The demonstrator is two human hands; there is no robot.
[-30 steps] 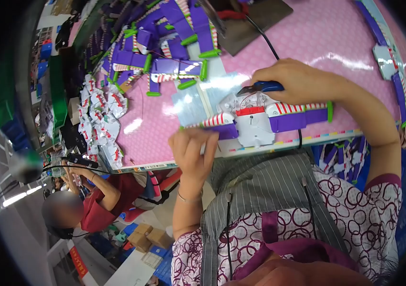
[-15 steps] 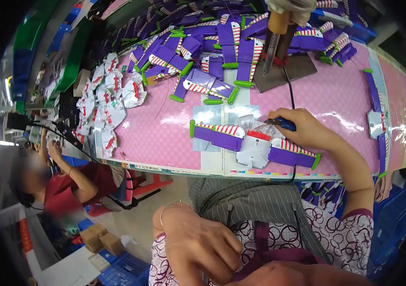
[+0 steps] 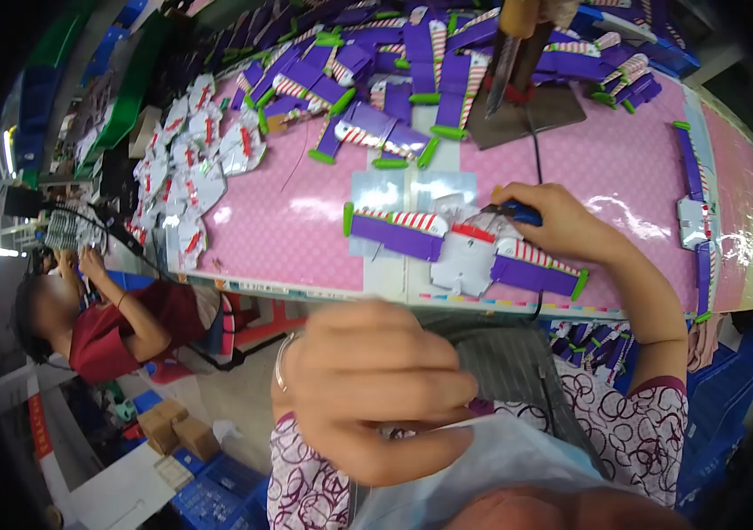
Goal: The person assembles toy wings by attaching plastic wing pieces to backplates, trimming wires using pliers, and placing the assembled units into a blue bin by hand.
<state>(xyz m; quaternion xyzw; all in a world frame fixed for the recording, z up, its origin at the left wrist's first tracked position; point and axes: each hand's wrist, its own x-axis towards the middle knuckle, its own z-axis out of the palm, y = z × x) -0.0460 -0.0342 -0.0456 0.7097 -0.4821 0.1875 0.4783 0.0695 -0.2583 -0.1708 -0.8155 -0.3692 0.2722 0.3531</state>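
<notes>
On the pink-covered table, my right hand (image 3: 562,219) is closed around blue-handled nippers (image 3: 518,212). Their tip is over the upper edge of a toy wing assembly, whose white centre piece (image 3: 463,265) has a red strip. A purple wing with red-and-white stripes (image 3: 399,235) extends to the left of it, and a second purple wing (image 3: 536,274) to the right, both green-tipped. Close to the camera, my left hand (image 3: 376,389) is raised with curled fingers. Its thumb and forefinger tips meet at the edge of a pale blue face mask (image 3: 518,446).
Purple wings (image 3: 376,132) are heaped along the back, and white centre pieces (image 3: 195,181) at the left. A dark-based stand (image 3: 527,115) with a cable is behind my right hand. Another wing assembly (image 3: 695,221) lies far right. A co-worker (image 3: 138,327) sits left.
My left hand has risen from near my lap towards my face, and the pale blue mask has come into view. My right hand still holds the nippers at the assembly.
</notes>
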